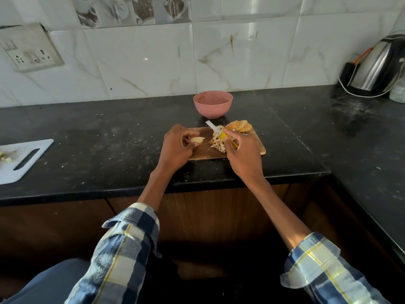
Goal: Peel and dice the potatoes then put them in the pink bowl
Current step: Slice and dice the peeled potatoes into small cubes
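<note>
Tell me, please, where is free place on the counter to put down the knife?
Bare counter lies between the white board and the wooden board, and also right of it toward the kettle. The wooden board itself is crowded.

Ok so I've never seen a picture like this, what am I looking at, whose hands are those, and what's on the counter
The camera sits on a person's head, looking down at their own two bare hands; no machine is involved. On the black counter lies a wooden board. The left hand holds a piece of potato. The right hand grips a yellow-handled knife. A pile of diced potato and some slices lie on the board. Behind it stands a pink bowl; no potato shows in it.
</note>
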{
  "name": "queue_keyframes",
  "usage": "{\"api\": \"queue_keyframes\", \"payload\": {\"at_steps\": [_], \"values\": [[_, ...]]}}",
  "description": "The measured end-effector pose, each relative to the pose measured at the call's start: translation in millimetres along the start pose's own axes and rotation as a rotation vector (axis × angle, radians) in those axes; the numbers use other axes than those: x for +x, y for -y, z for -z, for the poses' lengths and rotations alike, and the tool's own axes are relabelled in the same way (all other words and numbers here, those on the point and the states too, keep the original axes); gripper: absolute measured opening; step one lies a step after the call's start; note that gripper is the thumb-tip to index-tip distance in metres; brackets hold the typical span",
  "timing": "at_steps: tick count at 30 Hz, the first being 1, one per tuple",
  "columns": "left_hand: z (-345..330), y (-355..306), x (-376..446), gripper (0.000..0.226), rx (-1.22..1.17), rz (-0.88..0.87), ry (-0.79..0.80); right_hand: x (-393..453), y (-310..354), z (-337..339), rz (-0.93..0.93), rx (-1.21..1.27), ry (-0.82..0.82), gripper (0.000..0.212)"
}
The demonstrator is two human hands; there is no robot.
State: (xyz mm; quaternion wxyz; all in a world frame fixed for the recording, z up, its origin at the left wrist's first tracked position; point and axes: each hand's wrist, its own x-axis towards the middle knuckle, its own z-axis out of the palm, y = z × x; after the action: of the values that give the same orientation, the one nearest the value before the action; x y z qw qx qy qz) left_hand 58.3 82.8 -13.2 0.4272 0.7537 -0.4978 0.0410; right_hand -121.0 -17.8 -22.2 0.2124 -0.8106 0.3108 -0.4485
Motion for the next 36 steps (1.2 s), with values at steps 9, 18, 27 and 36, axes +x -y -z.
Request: {"api": "queue_keyframes", "payload": {"at_steps": [9, 18, 27, 36], "values": [[1, 2, -2, 0.022, -0.004, 0.109, -0.068, -3, 5, 3, 0.032, -0.01, 0.029, 0.035], [0, -4, 1, 0.024, -0.05, 0.101, -0.072, -13, 17, 7, 0.111, -0.122, 0.084, 0.03], [-4, 5, 6, 0.031, -0.014, 0.06, -0.015, -13, 21, 7, 0.103, -0.121, 0.105, 0.033], [-12, 1, 9, 0.022, 0.003, 0.098, -0.073, -2, 40, 5, 0.195, -0.298, 0.179, 0.023]]}}
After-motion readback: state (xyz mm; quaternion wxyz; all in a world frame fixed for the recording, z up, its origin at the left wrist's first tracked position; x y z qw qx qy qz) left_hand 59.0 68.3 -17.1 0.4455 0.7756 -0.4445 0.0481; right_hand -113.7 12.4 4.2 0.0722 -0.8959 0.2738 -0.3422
